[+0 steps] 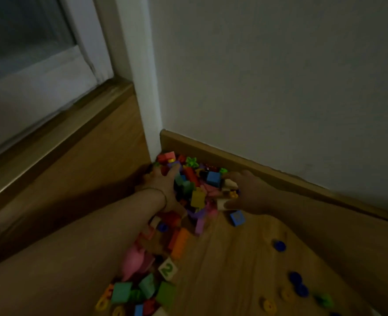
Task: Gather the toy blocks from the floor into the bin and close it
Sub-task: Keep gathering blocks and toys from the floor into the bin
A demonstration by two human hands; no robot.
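A heap of colourful toy blocks (196,190) lies in the corner of the wooden floor against the skirting board. My left hand (163,185) presses against the heap's left side with the fingers spread over the blocks. My right hand (245,192) cups the heap's right side, fingers bent towards a blue cube (213,178) and white pieces. A second blue block (237,217) lies just below my right hand. More blocks (147,290), among them a white one with a green 2 (167,268), trail along the floor under my left forearm. No bin is in view.
The white wall and wooden skirting board (268,172) close off the right and back. A door frame and raised wooden threshold (58,142) run along the left. Small blue (279,245) and yellow (268,305) discs are scattered on the floor at the lower right. The scene is dim.
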